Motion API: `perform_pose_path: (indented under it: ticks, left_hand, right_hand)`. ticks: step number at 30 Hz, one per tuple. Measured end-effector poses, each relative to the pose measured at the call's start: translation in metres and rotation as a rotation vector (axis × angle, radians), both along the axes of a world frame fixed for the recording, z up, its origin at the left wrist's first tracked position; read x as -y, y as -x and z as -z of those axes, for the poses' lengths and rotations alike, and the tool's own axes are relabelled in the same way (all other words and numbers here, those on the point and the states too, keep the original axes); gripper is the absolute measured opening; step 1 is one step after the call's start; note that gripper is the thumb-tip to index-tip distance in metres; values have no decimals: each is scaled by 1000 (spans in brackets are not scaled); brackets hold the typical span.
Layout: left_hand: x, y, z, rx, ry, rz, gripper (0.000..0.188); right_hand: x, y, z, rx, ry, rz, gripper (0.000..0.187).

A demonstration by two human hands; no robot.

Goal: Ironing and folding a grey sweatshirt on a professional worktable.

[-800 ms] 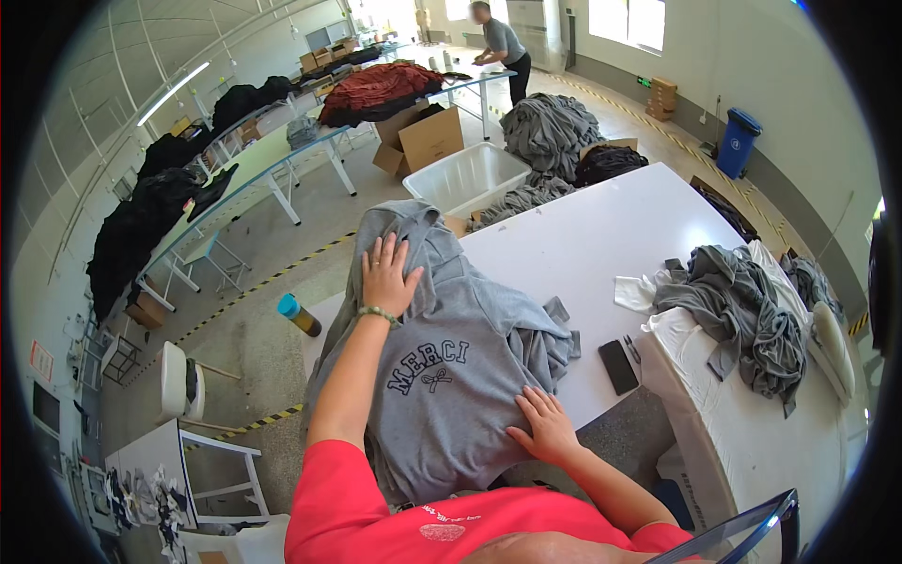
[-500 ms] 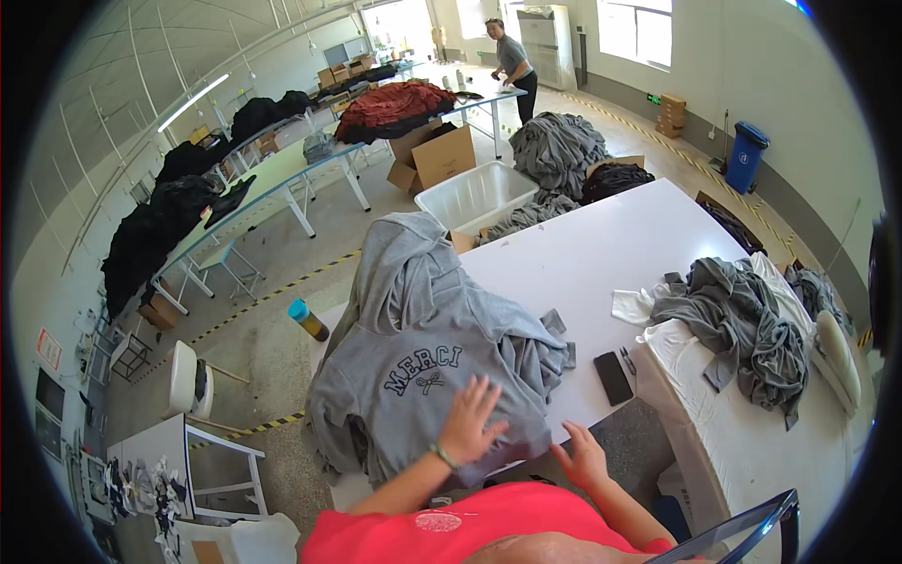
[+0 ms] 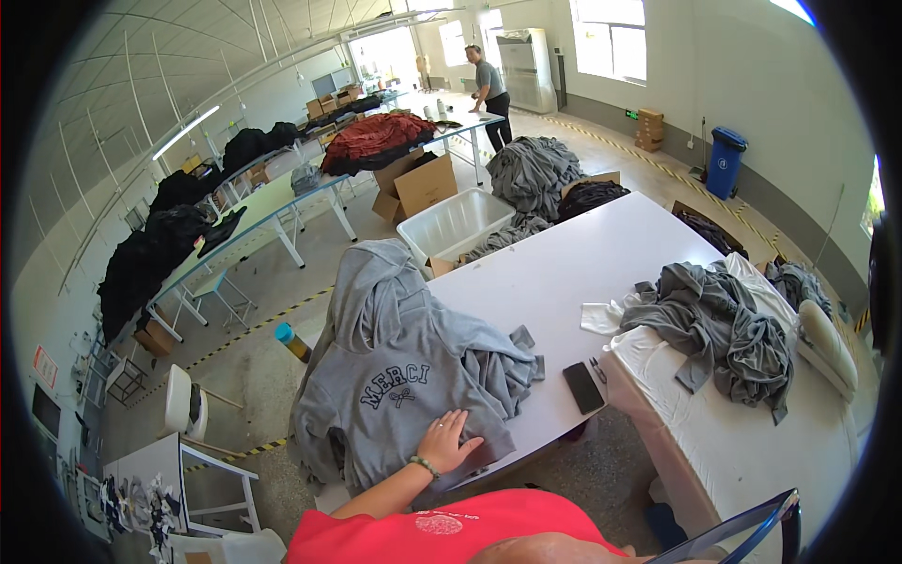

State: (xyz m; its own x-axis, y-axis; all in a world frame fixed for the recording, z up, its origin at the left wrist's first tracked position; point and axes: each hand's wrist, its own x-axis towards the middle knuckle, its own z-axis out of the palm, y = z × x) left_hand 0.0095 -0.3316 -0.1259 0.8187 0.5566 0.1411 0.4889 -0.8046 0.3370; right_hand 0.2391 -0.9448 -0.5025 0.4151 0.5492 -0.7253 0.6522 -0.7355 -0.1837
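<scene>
A grey hooded sweatshirt (image 3: 376, 348) with dark lettering and a small bow motif lies spread on the white table, its hood pointing away from me. My left hand (image 3: 449, 444), with a green beaded bracelet at the wrist, rests flat on the garment's lower part, fingers stretched out and holding nothing. The sleeve on the right is bunched in folds. My right hand is out of the picture. Right of the sweatshirt, a black phone (image 3: 584, 388) lies near the table edge, with small snips (image 3: 598, 370) beside it.
A blue-capped bottle (image 3: 292, 342) stands left of the sweatshirt. On the right, rumpled grey garments (image 3: 719, 324) lie on a white-covered board (image 3: 695, 414). Beyond the table (image 3: 564, 254) are a clear plastic bin (image 3: 456, 226) and a grey garment heap (image 3: 536, 176). A person (image 3: 489, 94) stands farther back.
My right hand has left the picture. My left hand has settled flat on the lower part of the sweatshirt. The whole view has shifted slightly.
</scene>
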Motion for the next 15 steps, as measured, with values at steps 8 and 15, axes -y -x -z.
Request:
perform_pose_path:
  ticks: [8, 15]
  left_hand:
    - [14, -7, -26, -125, -117, 20, 104]
    - [32, 4, -22, -120, -160, 16, 104]
  right_hand:
    - [-106, 14, -175, -92, -223, 888, 26]
    - [-175, -19, -210, -259, -274, 863, 26]
